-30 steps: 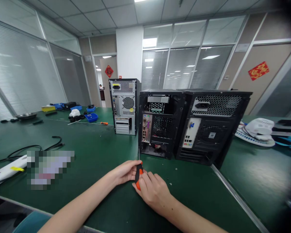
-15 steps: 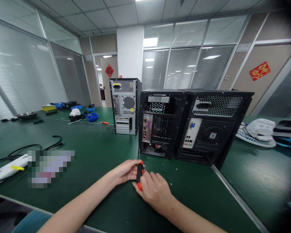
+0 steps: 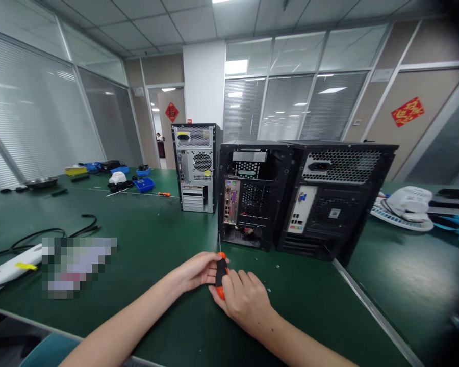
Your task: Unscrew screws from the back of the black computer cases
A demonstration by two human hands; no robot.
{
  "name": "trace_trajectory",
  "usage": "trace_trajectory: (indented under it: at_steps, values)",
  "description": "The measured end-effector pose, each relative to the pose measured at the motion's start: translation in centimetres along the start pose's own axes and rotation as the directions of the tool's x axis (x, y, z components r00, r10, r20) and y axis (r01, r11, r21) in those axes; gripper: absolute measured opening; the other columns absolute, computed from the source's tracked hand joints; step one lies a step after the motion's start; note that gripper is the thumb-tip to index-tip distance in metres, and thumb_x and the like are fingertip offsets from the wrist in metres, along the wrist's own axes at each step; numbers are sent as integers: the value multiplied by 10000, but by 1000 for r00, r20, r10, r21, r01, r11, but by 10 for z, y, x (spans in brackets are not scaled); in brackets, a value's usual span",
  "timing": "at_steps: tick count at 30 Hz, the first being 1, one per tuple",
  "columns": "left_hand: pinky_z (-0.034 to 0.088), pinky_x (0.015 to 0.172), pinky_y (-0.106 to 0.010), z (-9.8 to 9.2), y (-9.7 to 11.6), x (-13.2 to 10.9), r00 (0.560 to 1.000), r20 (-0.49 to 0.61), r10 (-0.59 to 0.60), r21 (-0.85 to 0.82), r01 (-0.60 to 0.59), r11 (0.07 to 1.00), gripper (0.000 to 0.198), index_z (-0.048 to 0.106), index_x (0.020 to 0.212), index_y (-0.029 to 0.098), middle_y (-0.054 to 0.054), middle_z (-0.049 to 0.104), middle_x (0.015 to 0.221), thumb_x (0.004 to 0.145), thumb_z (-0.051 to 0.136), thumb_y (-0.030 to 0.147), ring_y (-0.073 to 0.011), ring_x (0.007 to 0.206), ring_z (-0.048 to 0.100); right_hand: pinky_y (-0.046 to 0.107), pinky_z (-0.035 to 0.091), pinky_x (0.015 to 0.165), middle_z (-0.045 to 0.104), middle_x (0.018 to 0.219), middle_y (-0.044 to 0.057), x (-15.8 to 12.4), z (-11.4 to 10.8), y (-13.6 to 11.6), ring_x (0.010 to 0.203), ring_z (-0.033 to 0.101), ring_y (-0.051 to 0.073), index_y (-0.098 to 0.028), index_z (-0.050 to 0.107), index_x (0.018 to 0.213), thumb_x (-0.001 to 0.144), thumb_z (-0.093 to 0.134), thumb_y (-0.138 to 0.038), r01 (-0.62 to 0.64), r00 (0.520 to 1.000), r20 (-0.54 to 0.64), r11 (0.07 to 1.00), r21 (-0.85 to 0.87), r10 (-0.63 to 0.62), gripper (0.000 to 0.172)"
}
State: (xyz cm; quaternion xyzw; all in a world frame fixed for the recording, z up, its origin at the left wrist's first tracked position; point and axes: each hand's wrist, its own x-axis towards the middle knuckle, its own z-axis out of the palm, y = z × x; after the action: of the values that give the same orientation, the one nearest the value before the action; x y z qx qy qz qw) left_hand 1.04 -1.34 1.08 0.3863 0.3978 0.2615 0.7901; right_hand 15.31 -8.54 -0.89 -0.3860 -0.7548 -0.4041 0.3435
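Observation:
An orange and black screwdriver (image 3: 221,272) is held between my two hands, its thin shaft pointing away from me. The tip lies close to the lower left corner of the middle black computer case (image 3: 252,196); I cannot tell whether it touches. My left hand (image 3: 203,269) is closed around the front of the handle. Wrapped over the rear of the handle is my right hand (image 3: 245,295). The case shows its back panel, with ports at the left and an open slot at the bottom. Small loose bits (image 3: 269,290), perhaps screws, lie right of my right hand.
A larger black case (image 3: 329,204) stands at the right, a silver-backed case (image 3: 195,168) farther back. A white power strip (image 3: 13,267) with black cables lies left. Blue trays (image 3: 144,185), another screwdriver (image 3: 164,194) and a white fan (image 3: 407,206) rest on the green table (image 3: 156,326).
The screwdriver handle has turned slightly in my hands, showing more of its black grip. Both hands stay in nearly the same place; the view shifts slightly.

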Motion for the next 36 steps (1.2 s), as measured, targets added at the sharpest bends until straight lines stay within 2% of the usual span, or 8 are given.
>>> trace_trajectory:
  at_steps: [7,27,36]
  values:
    - [506,662,-240,-1,-1,1,1000,17,6,2,-6,1000,266,669,923,90,-71,700,803,717,655,258,-127,656,647,322,210,572,463,577,4,2,-1,1,552,397,142,-196,466,664,883,503,-349,-12,1000,0,1000,-5,12,269]
    - [498,668,-244,-4,-4,6,1000,-1,1,27,-1,1000,268,675,947,87,-59,673,756,762,614,272,-119,626,621,324,214,576,433,537,0,1,-1,2,531,384,141,-206,446,625,878,474,-400,-55,998,33,998,-9,56,320]
    - [495,650,-239,-5,-6,7,1000,4,19,22,-19,1000,254,657,900,98,-45,656,755,715,663,273,-106,602,604,323,220,579,434,525,0,-2,1,2,529,392,143,-205,454,622,866,476,-426,-70,997,39,998,2,70,329]
